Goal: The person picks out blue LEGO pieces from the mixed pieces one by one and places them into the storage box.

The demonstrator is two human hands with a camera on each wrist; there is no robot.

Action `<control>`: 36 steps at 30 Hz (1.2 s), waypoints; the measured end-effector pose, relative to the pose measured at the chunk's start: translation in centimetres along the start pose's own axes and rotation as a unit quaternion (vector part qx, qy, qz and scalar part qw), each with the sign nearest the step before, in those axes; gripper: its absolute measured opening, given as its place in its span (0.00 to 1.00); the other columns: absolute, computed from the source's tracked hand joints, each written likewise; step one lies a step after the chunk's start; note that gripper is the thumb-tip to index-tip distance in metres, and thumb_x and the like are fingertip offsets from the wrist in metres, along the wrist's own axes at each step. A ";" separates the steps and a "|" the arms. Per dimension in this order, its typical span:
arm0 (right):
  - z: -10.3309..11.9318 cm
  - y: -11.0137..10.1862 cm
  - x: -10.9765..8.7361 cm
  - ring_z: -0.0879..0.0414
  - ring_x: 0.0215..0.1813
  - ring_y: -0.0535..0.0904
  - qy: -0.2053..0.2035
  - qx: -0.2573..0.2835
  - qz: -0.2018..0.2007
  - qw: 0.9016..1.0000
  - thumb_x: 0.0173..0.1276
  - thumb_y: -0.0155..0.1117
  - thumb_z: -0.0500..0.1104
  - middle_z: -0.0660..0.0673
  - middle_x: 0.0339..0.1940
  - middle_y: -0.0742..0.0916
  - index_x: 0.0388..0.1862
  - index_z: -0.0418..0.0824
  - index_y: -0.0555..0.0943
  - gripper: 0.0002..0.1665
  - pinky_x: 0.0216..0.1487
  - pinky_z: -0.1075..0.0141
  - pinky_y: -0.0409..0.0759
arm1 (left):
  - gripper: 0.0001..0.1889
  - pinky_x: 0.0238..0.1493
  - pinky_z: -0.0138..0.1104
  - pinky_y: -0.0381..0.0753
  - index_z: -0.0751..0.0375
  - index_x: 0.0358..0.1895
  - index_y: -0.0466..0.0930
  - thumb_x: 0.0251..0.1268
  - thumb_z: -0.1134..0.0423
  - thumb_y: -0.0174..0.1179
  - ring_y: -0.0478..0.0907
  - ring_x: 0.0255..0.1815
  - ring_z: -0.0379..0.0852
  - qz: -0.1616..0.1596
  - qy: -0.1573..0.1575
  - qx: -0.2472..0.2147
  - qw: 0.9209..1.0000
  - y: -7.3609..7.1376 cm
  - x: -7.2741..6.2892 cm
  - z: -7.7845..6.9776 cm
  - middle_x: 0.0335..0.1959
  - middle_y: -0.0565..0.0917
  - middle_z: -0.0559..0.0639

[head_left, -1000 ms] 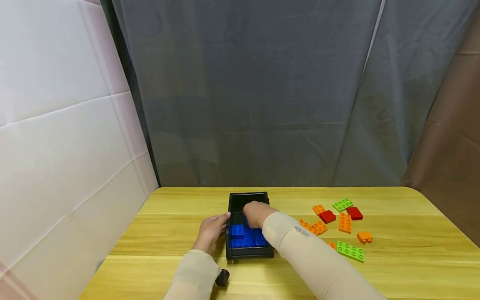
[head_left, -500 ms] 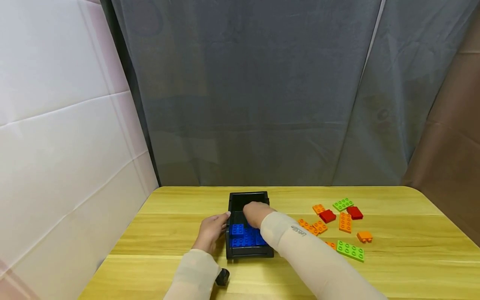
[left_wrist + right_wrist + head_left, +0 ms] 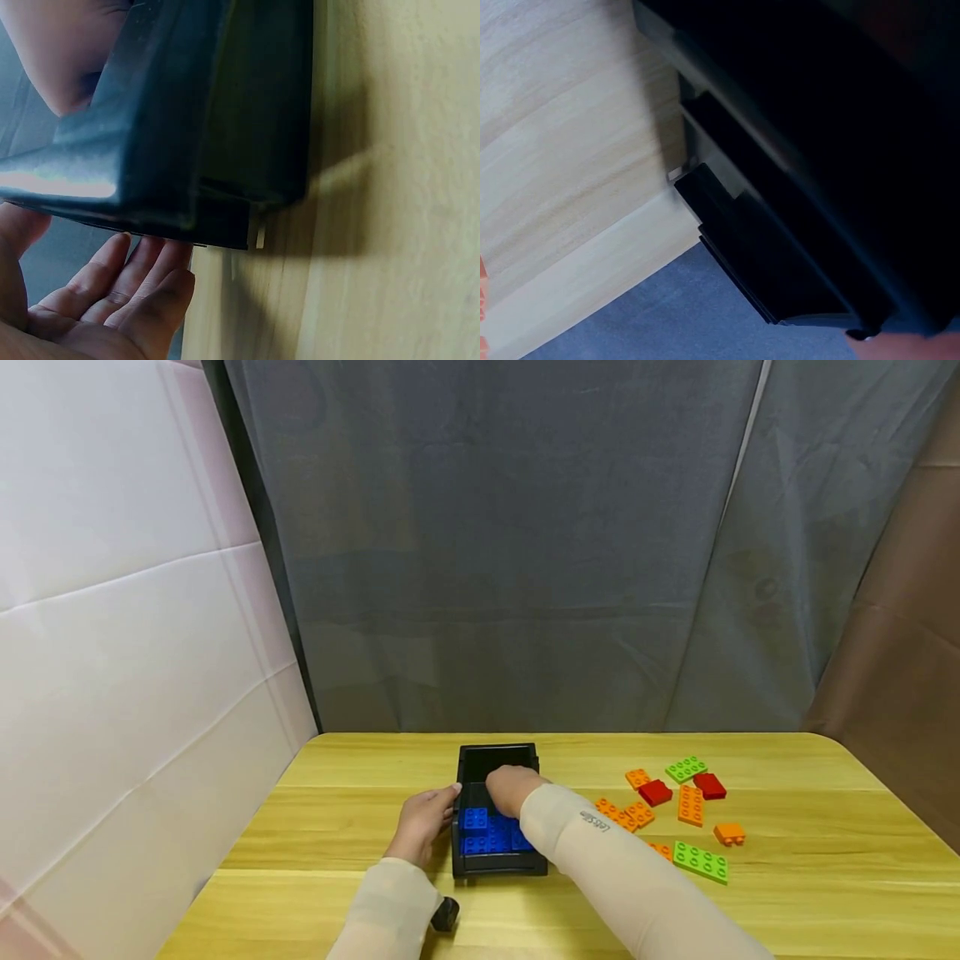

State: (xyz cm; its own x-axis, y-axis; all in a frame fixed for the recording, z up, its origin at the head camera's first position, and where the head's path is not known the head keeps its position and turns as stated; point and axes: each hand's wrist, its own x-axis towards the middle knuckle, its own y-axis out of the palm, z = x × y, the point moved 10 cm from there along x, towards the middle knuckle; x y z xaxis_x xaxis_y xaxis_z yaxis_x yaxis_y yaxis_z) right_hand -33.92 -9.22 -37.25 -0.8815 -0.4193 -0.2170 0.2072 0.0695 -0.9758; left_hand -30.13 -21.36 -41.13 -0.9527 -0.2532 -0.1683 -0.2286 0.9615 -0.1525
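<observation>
A black open bin [image 3: 500,865] stands on the table, its front part filled with blue building bricks [image 3: 476,819]. From the left, my left hand [image 3: 420,822] touches the bin's long side. The left wrist view shows the fingers [image 3: 150,281] reaching to the outer wall, fairly straight, with the thumb tip farther along the same edge. My right hand [image 3: 512,787] is down inside the bin, over the blue bricks at its middle. The bin's wall and the hand itself hide its fingertips, so I cannot tell what they hold. In the right wrist view the dark bin [image 3: 780,172] covers most of the picture.
Right of the bin lie loose bricks on the wooden table [image 3: 360,777]: green [image 3: 701,862], red [image 3: 655,792] and several orange ones [image 3: 690,806]. My right forearm [image 3: 600,852] crosses in front of some. A grey curtain [image 3: 487,543] hangs behind the table.
Both hands stay at the bin. My right wrist and sleeve have shifted very slightly to the left; bricks and bin look the same.
</observation>
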 end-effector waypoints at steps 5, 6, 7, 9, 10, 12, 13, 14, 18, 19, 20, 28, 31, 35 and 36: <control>0.0 0.0 0.0 0.55 0.34 0.76 0.002 -0.013 0.006 1.000 0.69 0.61 0.40 0.47 0.44 0.87 0.46 0.44 0.85 0.10 0.49 0.62 0.81 | 0.25 0.61 0.51 0.74 0.77 0.55 0.76 0.70 0.55 0.56 0.77 0.54 0.61 0.004 0.000 -0.002 1.000 0.1 0.0 0.0 0.54 0.79 0.69; 0.0 0.0 0.0 0.55 0.33 0.75 0.003 -0.014 0.007 1.000 0.69 0.62 0.40 0.48 0.42 0.87 0.46 0.43 0.85 0.09 0.47 0.62 0.81 | 0.25 0.61 0.51 0.74 0.77 0.55 0.76 0.70 0.54 0.56 0.77 0.54 0.61 0.003 -0.001 -0.001 1.000 0.1 0.0 -0.1 0.54 0.79 0.68; 0.0 0.0 0.0 0.55 0.32 0.74 0.002 -0.015 0.007 1.000 0.68 0.62 0.40 0.48 0.40 0.86 0.45 0.43 0.85 0.09 0.44 0.63 0.81 | 0.25 0.60 0.51 0.74 0.77 0.55 0.76 0.70 0.54 0.56 0.77 0.54 0.61 0.003 -0.002 0.000 1.000 0.1 0.0 0.0 0.54 0.79 0.68; 0.1 0.1 -0.1 0.55 0.31 0.74 0.003 -0.015 0.009 1.000 0.68 0.62 0.40 0.48 0.38 0.86 0.44 0.43 0.85 0.09 0.42 0.64 0.80 | 0.25 0.60 0.51 0.74 0.77 0.55 0.76 0.70 0.54 0.56 0.78 0.53 0.60 0.002 -0.002 0.001 1.000 0.1 0.0 0.0 0.53 0.80 0.68; 0.1 0.1 -0.2 0.55 0.31 0.74 0.002 -0.015 0.009 1.000 0.69 0.61 0.41 0.48 0.37 0.85 0.44 0.43 0.85 0.09 0.41 0.64 0.79 | 0.25 0.60 0.51 0.74 0.76 0.55 0.76 0.70 0.54 0.56 0.78 0.53 0.60 0.002 -0.002 0.003 1.000 0.1 0.0 0.0 0.53 0.80 0.68; 0.1 0.1 -0.2 0.55 0.31 0.74 0.002 -0.014 0.009 1.000 0.69 0.61 0.40 0.49 0.36 0.85 0.44 0.43 0.85 0.09 0.39 0.64 0.78 | 0.25 0.60 0.51 0.74 0.76 0.56 0.76 0.70 0.54 0.56 0.78 0.54 0.61 0.000 -0.003 0.005 1.000 0.1 0.0 0.0 0.53 0.80 0.68; 0.2 0.1 -0.2 0.55 0.30 0.74 0.001 -0.015 0.008 1.000 0.69 0.61 0.40 0.49 0.36 0.85 0.43 0.43 0.85 0.09 0.38 0.64 0.78 | 0.25 0.60 0.51 0.74 0.76 0.56 0.76 0.70 0.54 0.56 0.78 0.54 0.61 0.001 -0.002 0.005 1.000 0.1 0.0 0.0 0.53 0.80 0.68; 0.2 0.1 -0.2 0.55 0.30 0.74 0.001 -0.015 0.008 1.000 0.69 0.61 0.40 0.49 0.36 0.85 0.43 0.43 0.85 0.08 0.38 0.64 0.78 | 0.25 0.60 0.51 0.74 0.76 0.56 0.76 0.70 0.54 0.56 0.77 0.54 0.61 0.000 -0.002 0.005 1.000 0.1 0.0 0.0 0.53 0.80 0.68; 0.2 0.1 -0.2 0.55 0.30 0.74 -0.001 -0.017 0.006 1.000 0.69 0.61 0.41 0.49 0.36 0.85 0.44 0.43 0.86 0.09 0.39 0.64 0.79 | 0.25 0.60 0.51 0.74 0.76 0.56 0.76 0.70 0.54 0.56 0.78 0.54 0.61 0.000 -0.002 0.005 1.000 0.1 -0.1 -0.1 0.53 0.80 0.68; 0.1 0.1 -0.2 0.55 0.30 0.74 -0.001 -0.016 0.005 1.000 0.69 0.61 0.41 0.49 0.36 0.85 0.44 0.43 0.86 0.09 0.39 0.64 0.79 | 0.25 0.60 0.51 0.74 0.76 0.56 0.76 0.70 0.54 0.56 0.78 0.54 0.61 0.000 -0.001 0.004 1.000 0.1 -0.1 -0.1 0.53 0.80 0.68; 0.1 0.1 -0.2 0.55 0.30 0.74 -0.001 -0.014 0.005 1.000 0.68 0.62 0.41 0.49 0.36 0.85 0.44 0.43 0.86 0.09 0.39 0.64 0.79 | 0.25 0.60 0.51 0.74 0.76 0.56 0.76 0.70 0.54 0.56 0.78 0.54 0.60 0.000 -0.001 0.004 1.000 0.1 0.0 -0.1 0.52 0.81 0.67; -0.1 0.4 0.2 0.54 0.31 0.75 0.002 -0.011 0.005 1.000 0.68 0.63 0.42 0.49 0.37 0.85 0.46 0.43 0.85 0.10 0.47 0.62 0.82 | 0.25 0.60 0.51 0.74 0.76 0.55 0.77 0.70 0.54 0.56 0.78 0.53 0.60 -0.001 0.000 0.006 1.000 0.0 -0.1 -0.2 0.52 0.81 0.67; -0.1 0.4 0.3 0.54 0.31 0.75 0.003 -0.015 0.001 1.000 0.67 0.63 0.42 0.49 0.37 0.85 0.45 0.44 0.85 0.10 0.49 0.61 0.82 | 0.25 0.60 0.51 0.74 0.76 0.55 0.77 0.70 0.53 0.56 0.78 0.54 0.61 -0.002 -0.002 0.008 1.000 0.0 -0.1 -0.1 0.53 0.80 0.67; 0.0 0.5 0.3 0.55 0.32 0.75 0.002 -0.013 0.000 1.000 0.67 0.64 0.43 0.49 0.38 0.86 0.45 0.44 0.86 0.10 0.50 0.60 0.82 | 0.25 0.61 0.51 0.73 0.75 0.56 0.76 0.70 0.53 0.56 0.77 0.54 0.61 -0.001 -0.005 0.012 1.000 0.0 -0.1 -0.1 0.54 0.80 0.67; 0.0 0.5 0.2 0.55 0.32 0.75 0.001 -0.011 0.001 1.000 0.67 0.64 0.43 0.49 0.39 0.86 0.45 0.44 0.86 0.10 0.51 0.59 0.82 | 0.25 0.61 0.51 0.73 0.75 0.56 0.77 0.70 0.53 0.56 0.77 0.55 0.61 -0.001 -0.004 0.012 1.000 0.0 -0.1 -0.1 0.54 0.80 0.67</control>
State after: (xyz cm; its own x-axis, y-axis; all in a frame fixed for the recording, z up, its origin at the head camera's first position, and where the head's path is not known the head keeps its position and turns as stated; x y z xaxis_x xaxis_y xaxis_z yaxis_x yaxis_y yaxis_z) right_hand -34.02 -9.30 -37.75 -0.8824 -0.4167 -0.2183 0.1986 0.0906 -0.9759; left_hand -30.08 -21.31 -41.02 -0.9506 -0.2554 -0.1762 -0.2248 0.9583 -0.1763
